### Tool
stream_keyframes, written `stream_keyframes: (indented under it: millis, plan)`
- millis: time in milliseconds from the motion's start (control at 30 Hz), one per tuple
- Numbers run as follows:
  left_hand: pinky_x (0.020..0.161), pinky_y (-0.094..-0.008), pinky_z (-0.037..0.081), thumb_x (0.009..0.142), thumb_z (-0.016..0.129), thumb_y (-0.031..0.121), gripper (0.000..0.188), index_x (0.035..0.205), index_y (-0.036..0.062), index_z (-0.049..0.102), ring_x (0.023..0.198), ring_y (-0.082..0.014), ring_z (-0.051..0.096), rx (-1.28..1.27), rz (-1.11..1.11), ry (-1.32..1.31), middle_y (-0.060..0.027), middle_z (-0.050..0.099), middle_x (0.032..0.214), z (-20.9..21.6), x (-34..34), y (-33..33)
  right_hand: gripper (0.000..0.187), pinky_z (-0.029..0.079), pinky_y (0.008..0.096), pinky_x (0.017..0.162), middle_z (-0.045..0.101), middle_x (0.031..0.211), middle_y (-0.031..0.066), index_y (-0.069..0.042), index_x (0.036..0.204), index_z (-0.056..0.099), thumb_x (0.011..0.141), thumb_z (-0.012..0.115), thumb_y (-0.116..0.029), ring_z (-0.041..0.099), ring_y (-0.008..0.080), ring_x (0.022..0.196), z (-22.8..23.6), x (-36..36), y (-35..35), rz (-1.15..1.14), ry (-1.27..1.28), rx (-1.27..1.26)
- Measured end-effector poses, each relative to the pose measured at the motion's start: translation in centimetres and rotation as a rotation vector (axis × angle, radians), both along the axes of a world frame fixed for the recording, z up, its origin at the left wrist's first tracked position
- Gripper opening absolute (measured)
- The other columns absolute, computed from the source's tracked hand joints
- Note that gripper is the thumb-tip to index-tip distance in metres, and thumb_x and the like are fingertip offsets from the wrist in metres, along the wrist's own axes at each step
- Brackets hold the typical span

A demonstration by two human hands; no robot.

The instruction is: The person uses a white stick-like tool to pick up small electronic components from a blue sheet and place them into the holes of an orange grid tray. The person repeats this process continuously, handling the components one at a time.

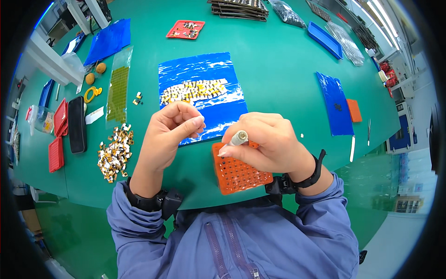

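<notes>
My right hand grips a light-coloured, pen-shaped tool, its round end tilted up; the tip is hidden. Below that hand lies an orange perforated tray with small dark bits in many of its holes. My left hand is curled, thumb and index finger pinched together; whatever they hold is too small or hidden to make out. Just beyond both hands is a blue film-covered board, bearing rows of small white, yellow and dark pieces. Left of my left hand is a loose pile of similar pieces.
Leftward on the green table are a yellow-green sheet, a black case, red trays and yellow scissors. A red tray of parts lies farther back. Rightward are another blue board and tweezers.
</notes>
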State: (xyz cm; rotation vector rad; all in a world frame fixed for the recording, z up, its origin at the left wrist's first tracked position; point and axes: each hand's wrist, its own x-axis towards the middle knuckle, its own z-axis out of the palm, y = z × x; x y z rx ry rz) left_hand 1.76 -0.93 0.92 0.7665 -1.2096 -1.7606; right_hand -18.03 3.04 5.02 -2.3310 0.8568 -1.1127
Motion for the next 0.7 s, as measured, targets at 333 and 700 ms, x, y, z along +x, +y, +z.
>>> stream_keyframes:
  millis: [333,700]
  plan:
    - [0.067,-0.0263,0.042,0.081,0.057,0.004,0.008,0.082,0.0046,0.048,0.072,-0.0152,0.054,0.005,-0.22,0.505,-0.0066,0.055,0.074,-1.4,-0.5,1.0,0.011,0.045,0.0203,0.062,0.062,0.078,0.0065,0.002,0.083,0.059,0.073,0.064,0.004,0.058,0.01,0.071,-1.1,-3.5,0.3,0.052,-0.621,0.607]
    - [0.061,-0.0307,0.04,0.081,0.059,0.012,0.015,0.078,0.0081,0.044,0.066,-0.0172,0.05,-0.067,-0.308,0.431,-0.0057,0.049,0.069,-1.5,-1.0,1.2,0.011,0.045,0.0196,0.062,0.062,0.078,0.0071,0.002,0.085,0.058,0.075,0.063,0.002,0.06,0.0102,0.073,-2.3,-3.7,0.1,0.069,-0.604,0.66]
